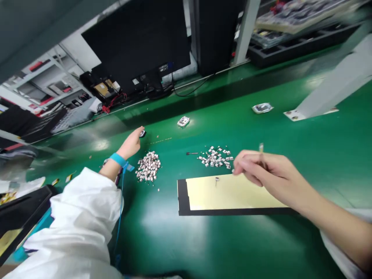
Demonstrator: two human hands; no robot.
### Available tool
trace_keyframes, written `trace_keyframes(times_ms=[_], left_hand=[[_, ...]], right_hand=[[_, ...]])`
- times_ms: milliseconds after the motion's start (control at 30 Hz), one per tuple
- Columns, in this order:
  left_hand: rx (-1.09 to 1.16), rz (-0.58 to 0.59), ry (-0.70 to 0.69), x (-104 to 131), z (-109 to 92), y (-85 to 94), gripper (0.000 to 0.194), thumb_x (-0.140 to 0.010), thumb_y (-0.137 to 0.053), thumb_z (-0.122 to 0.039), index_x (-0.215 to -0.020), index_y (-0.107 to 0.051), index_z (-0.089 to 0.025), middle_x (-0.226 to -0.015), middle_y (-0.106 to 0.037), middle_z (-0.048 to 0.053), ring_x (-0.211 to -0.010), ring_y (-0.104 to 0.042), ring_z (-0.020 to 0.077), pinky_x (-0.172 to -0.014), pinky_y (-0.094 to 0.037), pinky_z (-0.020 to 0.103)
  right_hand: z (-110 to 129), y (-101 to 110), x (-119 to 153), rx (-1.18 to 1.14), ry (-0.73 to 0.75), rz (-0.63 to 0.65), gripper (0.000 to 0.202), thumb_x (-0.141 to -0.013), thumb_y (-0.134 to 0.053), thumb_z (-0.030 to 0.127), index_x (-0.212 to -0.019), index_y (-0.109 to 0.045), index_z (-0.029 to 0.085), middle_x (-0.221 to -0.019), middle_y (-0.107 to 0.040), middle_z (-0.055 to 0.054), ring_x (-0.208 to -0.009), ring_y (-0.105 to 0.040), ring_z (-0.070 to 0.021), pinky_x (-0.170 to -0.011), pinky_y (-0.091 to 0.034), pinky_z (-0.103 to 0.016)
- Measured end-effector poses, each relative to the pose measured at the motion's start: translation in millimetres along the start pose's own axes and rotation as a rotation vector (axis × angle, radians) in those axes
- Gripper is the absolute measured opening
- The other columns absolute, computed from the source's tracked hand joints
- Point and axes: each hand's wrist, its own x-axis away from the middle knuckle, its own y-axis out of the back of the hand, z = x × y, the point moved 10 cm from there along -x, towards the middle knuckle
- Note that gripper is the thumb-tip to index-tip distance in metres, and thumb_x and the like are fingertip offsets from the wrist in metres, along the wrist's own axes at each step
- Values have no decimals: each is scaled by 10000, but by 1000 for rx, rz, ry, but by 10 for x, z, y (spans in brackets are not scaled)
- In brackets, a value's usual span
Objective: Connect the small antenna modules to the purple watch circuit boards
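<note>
in the head view, the left hand (130, 145) reaches forward over the green work surface (151, 232). a small dark piece with a pale face (142, 133) is at its fingertips; the fingers are bunched, but i cannot tell whether they pinch it or only touch it. a blue wrist strap (117, 159) with a blue cord circles that wrist, above a white sleeve (84, 217).

the right hand (267, 170) is over the far edge of a yellow panel with a black border (203, 197). its fingers are curled and pressed together around a slender tool (261, 147), whose pale end sticks up above the knuckles; the rest is hidden by the hand.

one small component with a thin stem (217, 179) lies on the panel, left of the right hand. just beyond the panel's far edge is a loose scatter of small pale components (215, 157), with a small dark part (192, 153) to its left. a denser heap of similar components (148, 166) sits near the left hand. farther back are two flat silvery pieces, one near the middle (183, 121), the other to the right (262, 108), near a white post (340, 77).
</note>
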Motion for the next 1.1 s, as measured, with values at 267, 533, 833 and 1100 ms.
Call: trace_keyframes(times_ms=[267,533,833,1100], left_hand=[[-96,84,15,-431,246,-300,314,-839,-503,-288,-1114,-484,-136,-1172,-485,91,-1069,-485,222,-903,-415,455],[-77,53,155,-261,427,-117,273,-839,-504,-288,-1057,-506,-124,-1082,-524,78,-983,-522,195,-838,-456,410],[440,-31,-71,348,-819,216,334,-833,-455,-343,-1144,-484,-225,-1022,-481,52,-775,-546,112,-602,-516,209],[1507,411,114,1099,-1791,-731,266,-741,-621,-300,-969,-615,-162,-834,-597,44,-727,-562,101,-659,-482,197]], right_hand=[[-60,-470,75,-542,-211,331,501,-860,-306,492,-654,-578,125,-611,-622,-86,-472,-448,-111,-410,-290,-212],[-191,-492,61,-609,-321,344,349,-746,-610,443,-847,-504,127,-665,-596,-38,-499,-514,-92,-472,-409,-211],[-256,-359,-48,-643,-288,207,285,-678,-677,290,-626,-435,148,-585,-436,33,-498,-380,-51,-452,-276,-178],[17,-572,-122,-653,-193,261,161,-692,-590,161,-622,-445,158,-590,-463,34,-518,-422,-72,-496,-328,-199]])
